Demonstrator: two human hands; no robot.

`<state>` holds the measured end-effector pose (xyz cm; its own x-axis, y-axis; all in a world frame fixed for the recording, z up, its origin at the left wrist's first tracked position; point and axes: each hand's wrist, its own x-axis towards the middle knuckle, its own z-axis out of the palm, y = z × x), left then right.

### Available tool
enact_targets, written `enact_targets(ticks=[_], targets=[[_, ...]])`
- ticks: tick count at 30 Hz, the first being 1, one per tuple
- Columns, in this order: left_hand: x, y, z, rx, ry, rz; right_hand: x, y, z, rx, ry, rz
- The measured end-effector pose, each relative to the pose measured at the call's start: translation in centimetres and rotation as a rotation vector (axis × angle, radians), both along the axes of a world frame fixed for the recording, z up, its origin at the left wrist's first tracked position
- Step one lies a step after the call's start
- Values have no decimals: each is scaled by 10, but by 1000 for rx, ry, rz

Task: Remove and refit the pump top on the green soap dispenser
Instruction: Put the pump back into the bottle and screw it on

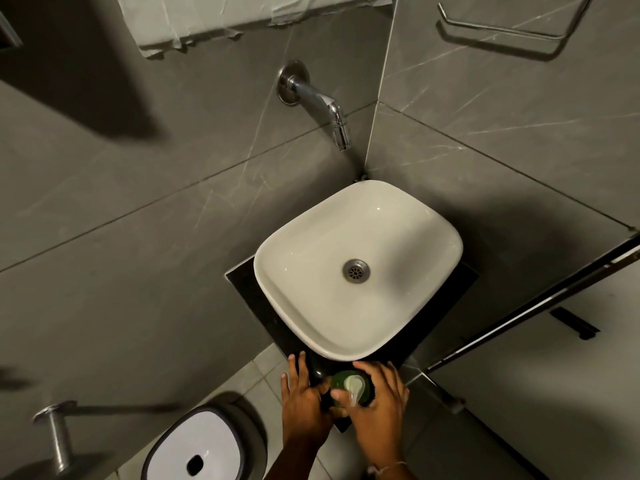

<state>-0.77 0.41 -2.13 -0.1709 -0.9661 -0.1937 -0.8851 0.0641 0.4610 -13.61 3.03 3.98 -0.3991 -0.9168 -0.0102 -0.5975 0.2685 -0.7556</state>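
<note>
The green soap dispenser stands on the dark counter just in front of the white basin, seen from above. Its pale pump top sits on the bottle with the spout pointing toward me. My right hand curls around the bottle's right side, thumb across the front by the spout. My left hand lies flat on the counter edge to the left, fingers spread, its thumb touching the bottle's left side. The bottle's body is mostly hidden by my hands.
A white basin fills the black counter, with a chrome wall tap above it. A white-lidded bin stands on the floor at lower left, beside a metal fitting. A glass partition frame runs along the right.
</note>
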Motion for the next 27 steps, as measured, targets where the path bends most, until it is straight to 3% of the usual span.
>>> enact_targets(ticks=[2,8,13,19,23,27], targets=[[0,-1,0,-4,5,-9,-6,3,-2,11,-25,57],[-1,0,2,-19,43,20,-1,-2,3,58,33,-39],[0,-1,0,-24,15,5,-10,3,0,-11,-4,73],[0,1,1,-21,30,8,1,-4,5,20,111,-41],[0,1,-1,-57,22,6,-5,3,-4,16,30,43],[-1,1,3,-35,34,9,-3,-2,2,14,69,-21]])
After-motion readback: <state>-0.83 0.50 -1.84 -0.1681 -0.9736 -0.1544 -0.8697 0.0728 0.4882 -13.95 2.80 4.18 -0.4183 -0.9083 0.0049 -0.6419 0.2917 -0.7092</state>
